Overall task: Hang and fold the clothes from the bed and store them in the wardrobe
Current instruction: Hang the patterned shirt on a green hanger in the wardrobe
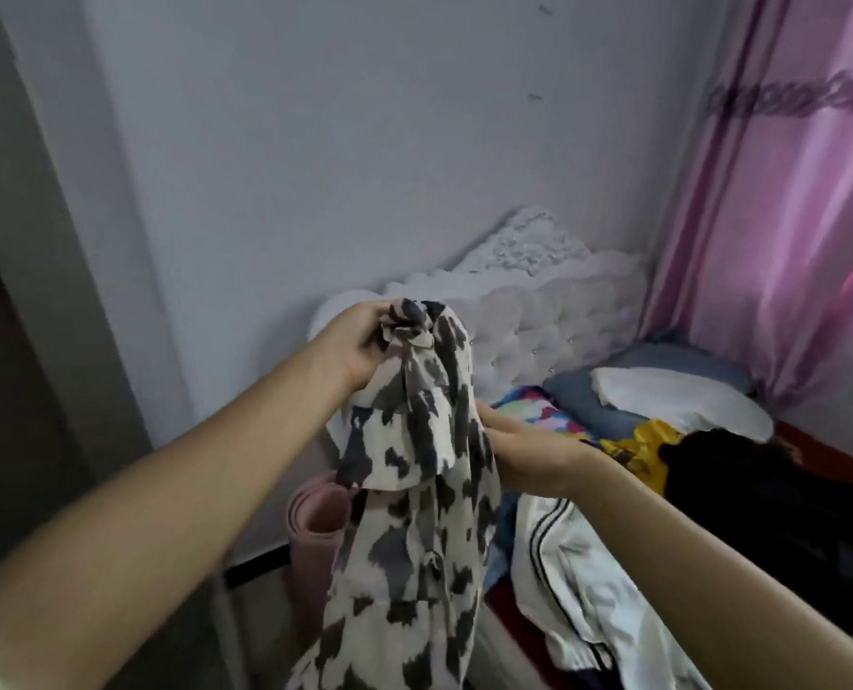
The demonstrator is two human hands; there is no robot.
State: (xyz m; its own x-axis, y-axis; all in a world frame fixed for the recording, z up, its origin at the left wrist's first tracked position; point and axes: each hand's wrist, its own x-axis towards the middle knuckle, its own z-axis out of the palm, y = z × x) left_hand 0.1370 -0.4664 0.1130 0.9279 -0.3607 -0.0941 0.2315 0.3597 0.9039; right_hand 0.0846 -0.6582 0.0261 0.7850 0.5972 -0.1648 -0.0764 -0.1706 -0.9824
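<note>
A cream garment with dark grey blotches (414,490) hangs in front of me, beside the bed. My left hand (359,341) grips its bunched top, held high. Lower and to the right, my right hand (529,455) holds the cloth's side, its fingertips hidden behind the fabric. On the bed (533,654) lie a white garment with dark stripes (578,580), a black garment (772,505) and a bright multicoloured piece (633,440). No hanger is in view.
A white tufted headboard (553,311) stands against the wall, with blue and white pillows (663,395) below it. A pink curtain (782,191) hangs at the right. A rolled pink mat (315,525) stands between bed and wall. A dark doorway or wardrobe edge (1,341) is at the left.
</note>
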